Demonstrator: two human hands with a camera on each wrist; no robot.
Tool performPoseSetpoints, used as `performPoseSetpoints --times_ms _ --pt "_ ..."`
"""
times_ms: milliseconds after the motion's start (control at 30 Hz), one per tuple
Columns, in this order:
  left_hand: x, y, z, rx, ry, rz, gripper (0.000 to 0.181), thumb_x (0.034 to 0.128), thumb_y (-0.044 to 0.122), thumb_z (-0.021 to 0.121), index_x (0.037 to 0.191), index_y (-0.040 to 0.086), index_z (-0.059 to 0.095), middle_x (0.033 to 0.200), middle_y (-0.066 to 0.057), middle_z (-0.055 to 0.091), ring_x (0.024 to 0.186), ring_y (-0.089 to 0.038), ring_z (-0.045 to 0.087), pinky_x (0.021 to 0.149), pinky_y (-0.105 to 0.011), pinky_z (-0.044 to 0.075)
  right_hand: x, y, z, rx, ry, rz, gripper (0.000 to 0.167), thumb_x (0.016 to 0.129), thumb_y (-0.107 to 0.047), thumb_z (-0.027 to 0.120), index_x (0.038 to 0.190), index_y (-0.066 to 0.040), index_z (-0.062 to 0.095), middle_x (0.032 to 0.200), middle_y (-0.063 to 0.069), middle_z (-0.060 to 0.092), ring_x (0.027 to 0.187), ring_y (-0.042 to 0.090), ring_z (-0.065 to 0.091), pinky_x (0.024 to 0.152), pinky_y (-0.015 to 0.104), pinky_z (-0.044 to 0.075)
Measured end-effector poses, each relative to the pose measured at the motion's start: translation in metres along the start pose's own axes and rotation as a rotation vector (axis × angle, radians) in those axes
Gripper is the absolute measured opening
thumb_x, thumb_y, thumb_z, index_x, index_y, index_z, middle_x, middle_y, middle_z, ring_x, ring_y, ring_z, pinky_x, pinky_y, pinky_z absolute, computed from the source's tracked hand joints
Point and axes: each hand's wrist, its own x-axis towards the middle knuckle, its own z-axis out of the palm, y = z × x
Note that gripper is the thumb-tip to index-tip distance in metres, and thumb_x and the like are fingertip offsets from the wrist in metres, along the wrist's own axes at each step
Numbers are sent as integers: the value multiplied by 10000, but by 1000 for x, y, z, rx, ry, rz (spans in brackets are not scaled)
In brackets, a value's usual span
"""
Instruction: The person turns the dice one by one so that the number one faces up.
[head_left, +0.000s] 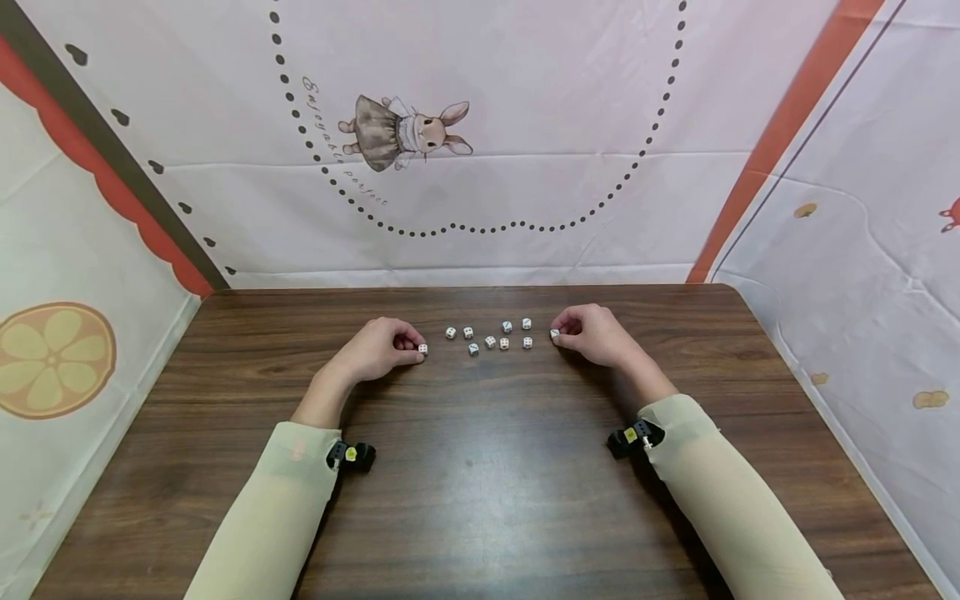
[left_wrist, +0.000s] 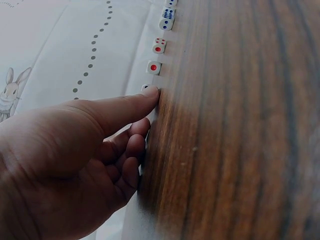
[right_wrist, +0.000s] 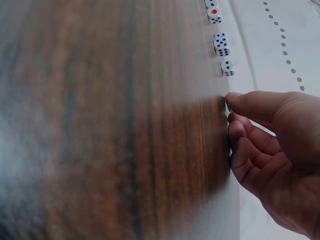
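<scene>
At the left end of a loose row of dice, my left hand [head_left: 375, 350] pinches a white die [head_left: 423, 349] between thumb and fingers, low at the tabletop. In the left wrist view the thumb tip covers most of that die [left_wrist: 145, 87]. My right hand [head_left: 596, 335] pinches another white die [head_left: 554, 333] at the row's right end; the right wrist view hides it behind the fingers. Several more white dice lie between the hands, among them a die [head_left: 451, 332] near the left hand and a die [head_left: 527, 342] near the right. Red and blue pips show.
The dice lie on a brown wood-grain table [head_left: 480, 500], toward its far edge. Behind it hangs a white printed cloth [head_left: 525, 100] with a rabbit figure [head_left: 405, 133]. Similar cloth stands along both sides. A black wrist camera [head_left: 352, 457] sits at the left sleeve, another wrist camera [head_left: 633, 438] at the right.
</scene>
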Motion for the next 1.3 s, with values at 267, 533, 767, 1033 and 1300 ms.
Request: performPoseSetpoints --times_ms 267,533,767,1033,1300 --pt "1 -3 2 -2 1 -1 148 955 175 822 1065 84 784 917 -5 697 862 -174 615 800 -364 498 -1 1 -1 12 -13 2 91 953 -76 784 1030 -29 774 908 43 722 871 199 655 789 362 513" --pt "0 -3 3 -10 -4 -10 142 956 178 824 1060 89 785 915 -6 696 862 -178 614 800 -365 499 -1 1 -1 35 -31 10 146 925 -86 815 1055 -35 772 900 32 718 847 176 649 780 345 505" --pt "1 -3 2 -2 -1 -1 144 957 174 820 1063 84 784 916 -5 695 862 -176 611 800 -365 496 0 0 -2 20 -34 -2 230 915 -129 840 1121 -54 773 922 33 711 866 191 651 800 375 511" --pt "1 -4 2 5 -1 4 150 955 174 823 1067 81 785 914 -4 694 857 -168 607 797 -362 491 0 -3 -2 -19 -22 -36 241 907 -124 844 1129 -55 780 893 27 689 833 188 623 783 374 492" --pt "1 0 1 29 4 6 136 950 167 825 1046 78 787 889 0 695 836 -163 608 782 -357 490 1 -4 -2 -29 -30 -39 147 930 -91 811 1072 -63 790 880 14 701 834 181 625 790 371 495"
